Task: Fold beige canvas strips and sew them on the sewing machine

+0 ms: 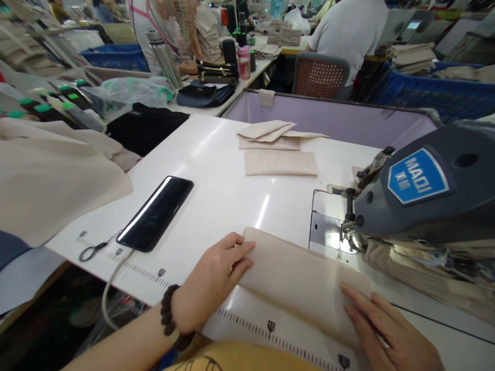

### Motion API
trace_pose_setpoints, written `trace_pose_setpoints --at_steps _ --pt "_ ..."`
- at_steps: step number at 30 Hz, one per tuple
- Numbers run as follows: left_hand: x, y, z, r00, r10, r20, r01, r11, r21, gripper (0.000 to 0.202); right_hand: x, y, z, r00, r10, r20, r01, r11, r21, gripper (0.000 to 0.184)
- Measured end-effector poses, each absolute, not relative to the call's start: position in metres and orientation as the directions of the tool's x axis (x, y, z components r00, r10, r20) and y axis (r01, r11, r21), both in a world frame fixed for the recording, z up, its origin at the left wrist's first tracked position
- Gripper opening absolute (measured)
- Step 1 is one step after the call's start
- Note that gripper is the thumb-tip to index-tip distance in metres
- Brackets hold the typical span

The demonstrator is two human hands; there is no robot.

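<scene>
A beige folded fabric piece (299,281) lies slantwise in front of me, partly raised off the white sewing table. My left hand (216,281), a dark bead bracelet at its wrist, pinches the left end between thumb and fingers. At the other end my right hand (390,330) grips the right edge, its fingertips on the cloth. Just beyond stands the sewing machine (421,190), its presser foot (350,237) close to the fabric's far edge. Further back, a flat beige panel (281,163) lies below several overlapping beige pieces (270,132).
A phone (154,214) with a white cable lies at left, beside small thread snips (93,251). Large beige cloth (54,180) drapes over the left side. A lilac bin (328,116) borders the table's back. Beige layers (417,273) lie beneath the machine arm. A person (350,36) sits beyond.
</scene>
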State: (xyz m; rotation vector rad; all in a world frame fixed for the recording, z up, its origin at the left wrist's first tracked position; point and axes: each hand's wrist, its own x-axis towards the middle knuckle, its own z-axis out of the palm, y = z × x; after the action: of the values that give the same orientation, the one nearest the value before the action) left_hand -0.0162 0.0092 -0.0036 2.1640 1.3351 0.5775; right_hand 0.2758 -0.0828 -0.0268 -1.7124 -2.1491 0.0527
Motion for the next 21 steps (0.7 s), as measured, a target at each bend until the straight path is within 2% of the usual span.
trace_pose_setpoints --at_steps 21 --pt "-0.0160 0.0098 0.0003 0.366 0.931 -0.008 0.716 -0.276 0.641 0.017 0.2727 -0.0746 -0.0297 -0.174 0.951 0.254 0.922 0.248 -0.297 0.035"
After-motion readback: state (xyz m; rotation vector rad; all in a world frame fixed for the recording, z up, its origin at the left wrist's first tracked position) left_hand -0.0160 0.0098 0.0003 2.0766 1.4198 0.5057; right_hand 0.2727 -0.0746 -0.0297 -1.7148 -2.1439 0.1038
